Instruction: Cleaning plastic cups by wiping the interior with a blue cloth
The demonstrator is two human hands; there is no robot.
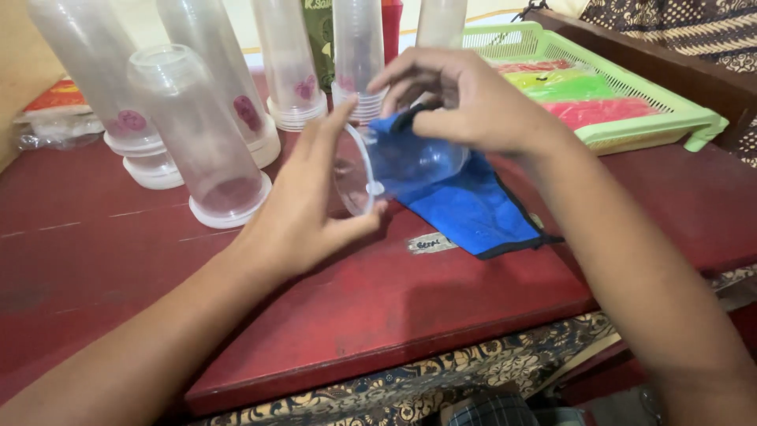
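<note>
Centrally, a clear cup (394,162) is grasped on its side above the red surface (331,308) by the left hand (303,209) and right hand (465,99); a blue cloth (473,213) is partly hidden behind it, beside a small pale label (430,243).

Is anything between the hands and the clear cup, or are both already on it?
Nothing visible is in the way. The left hand grips the rim of the clear cup, held on its side. The right hand presses the blue cloth against the cup's body.
</note>
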